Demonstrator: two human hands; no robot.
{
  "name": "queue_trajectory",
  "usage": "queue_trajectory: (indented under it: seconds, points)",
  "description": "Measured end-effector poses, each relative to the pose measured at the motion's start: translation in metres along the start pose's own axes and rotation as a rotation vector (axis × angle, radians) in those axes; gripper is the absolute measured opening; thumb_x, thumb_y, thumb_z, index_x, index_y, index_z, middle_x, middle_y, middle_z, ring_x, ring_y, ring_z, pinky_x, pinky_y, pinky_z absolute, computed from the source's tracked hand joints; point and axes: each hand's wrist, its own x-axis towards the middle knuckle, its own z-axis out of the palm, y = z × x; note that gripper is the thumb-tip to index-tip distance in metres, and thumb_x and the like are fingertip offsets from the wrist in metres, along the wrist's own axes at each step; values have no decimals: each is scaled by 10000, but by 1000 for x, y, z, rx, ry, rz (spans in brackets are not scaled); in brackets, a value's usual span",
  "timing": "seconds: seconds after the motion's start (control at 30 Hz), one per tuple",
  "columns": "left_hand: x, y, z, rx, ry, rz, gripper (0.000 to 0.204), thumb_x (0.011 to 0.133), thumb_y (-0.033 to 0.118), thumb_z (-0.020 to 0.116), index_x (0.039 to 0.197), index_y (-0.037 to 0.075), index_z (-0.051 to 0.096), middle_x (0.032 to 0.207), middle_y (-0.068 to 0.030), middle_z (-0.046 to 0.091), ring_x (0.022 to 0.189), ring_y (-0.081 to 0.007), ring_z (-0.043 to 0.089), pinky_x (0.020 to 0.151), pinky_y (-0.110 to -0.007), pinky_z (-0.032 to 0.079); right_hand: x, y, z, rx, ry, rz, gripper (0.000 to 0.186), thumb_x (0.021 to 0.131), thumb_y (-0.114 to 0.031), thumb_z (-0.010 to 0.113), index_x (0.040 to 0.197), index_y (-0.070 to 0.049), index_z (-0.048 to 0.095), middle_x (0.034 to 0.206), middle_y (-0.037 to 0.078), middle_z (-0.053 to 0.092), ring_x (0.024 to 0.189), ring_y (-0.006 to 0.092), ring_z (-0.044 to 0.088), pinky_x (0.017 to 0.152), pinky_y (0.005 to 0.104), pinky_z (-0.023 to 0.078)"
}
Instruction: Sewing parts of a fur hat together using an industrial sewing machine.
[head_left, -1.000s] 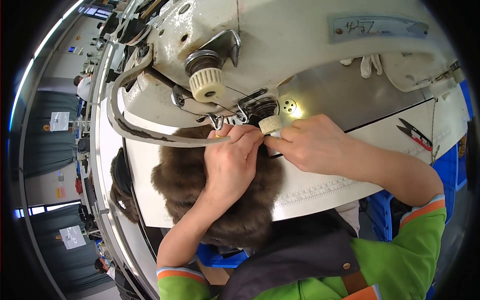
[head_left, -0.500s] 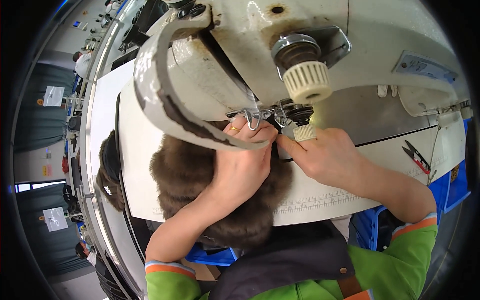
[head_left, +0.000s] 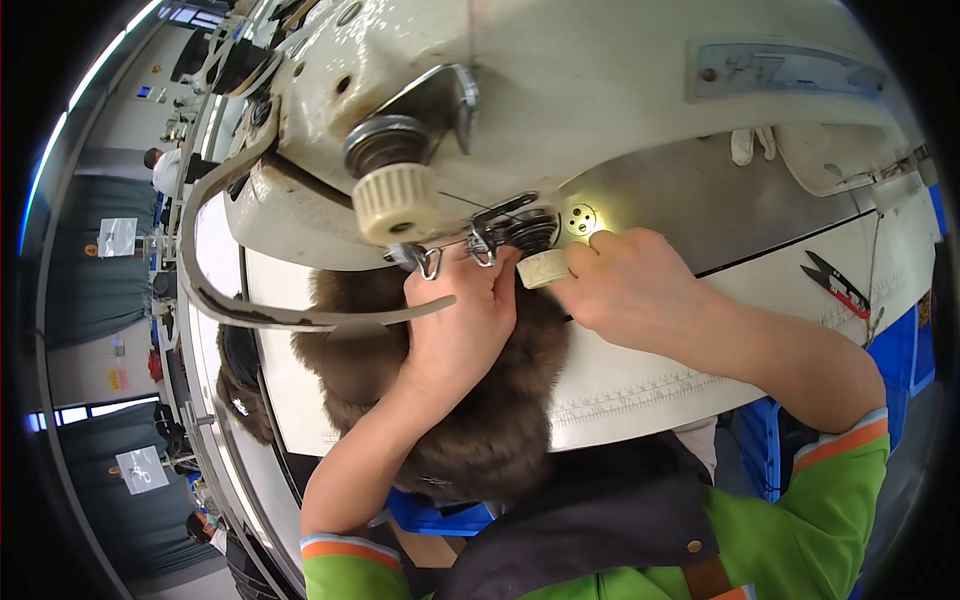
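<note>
A brown fur piece (head_left: 500,420) lies bunched on the bed of a white sewing machine (head_left: 570,90) and hangs over the table's near edge. My left hand (head_left: 455,325) is on top of it, fingers bent and closed on the fur close to the needle area. Metal thread guides and a curved grey guard hide its fingertips. My right hand (head_left: 630,290) is beside it on the right, fingers curled in behind a cream knob (head_left: 545,268). What its fingertips hold is hidden. A larger ribbed knob (head_left: 395,203) sticks out above the left hand.
Red-handled thread snips (head_left: 838,284) lie on the white tabletop (head_left: 640,390) at right, near a printed ruler strip. Blue bins (head_left: 900,350) stand below the table. Another brown furry item (head_left: 245,405) with black cloth sits at the left edge. People work farther off at left.
The view has shifted, so the machine head appears larger and farther left. Both hands stay near the needle area; a gap between them now shows, with the right fingers curled behind the knob.
</note>
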Motion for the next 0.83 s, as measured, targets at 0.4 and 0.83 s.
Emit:
queue_trajectory:
  seconds: [0.4,0.83]
  points:
    - [-2,9,-11,239,-85,12,86,815,72,697,898,72,717,836,-93,699,787,-288,628,801,-394,436,-1,5,2,109,61,-37,156,759,-126,610,889,-43,630,682,48,600,626,188,645,530,317,505]
    - [-11,2,-16,182,-164,-163,261,735,126,692,962,-3,695,760,-206,600,837,-382,581,748,-476,459,-1,2,-1,120,-12,-25,243,783,-129,592,1003,-45,654,781,68,646,713,210,665,567,335,522]
